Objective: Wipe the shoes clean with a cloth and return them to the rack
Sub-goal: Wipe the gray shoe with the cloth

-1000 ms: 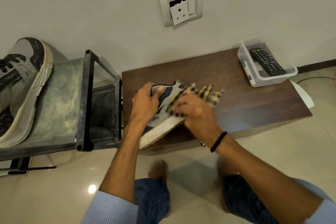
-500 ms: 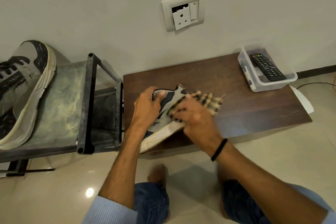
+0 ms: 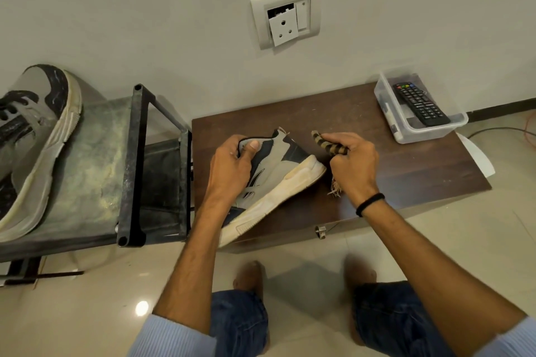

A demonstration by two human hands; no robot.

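A grey and dark sneaker (image 3: 278,180) with a dirty white sole lies tilted on the low brown table (image 3: 406,165), its toe over the front edge. My left hand (image 3: 232,165) grips its collar, thumb inside the opening. Just right of the heel, my right hand (image 3: 352,165) holds a bunched checked cloth (image 3: 329,145), lifted off the shoe. The other sneaker (image 3: 32,139) of the pair sits on the top of the metal rack (image 3: 133,165) at the left.
A clear plastic box (image 3: 406,130) with a black remote (image 3: 420,104) stands at the table's back right corner. A broken wall socket (image 3: 285,14) is above the table. My bare feet and knees are on the tiled floor below.
My right hand has drawn the cloth off the shoe's side and moved right, past the heel, bunching the cloth. The left hand keeps its grip on the collar.
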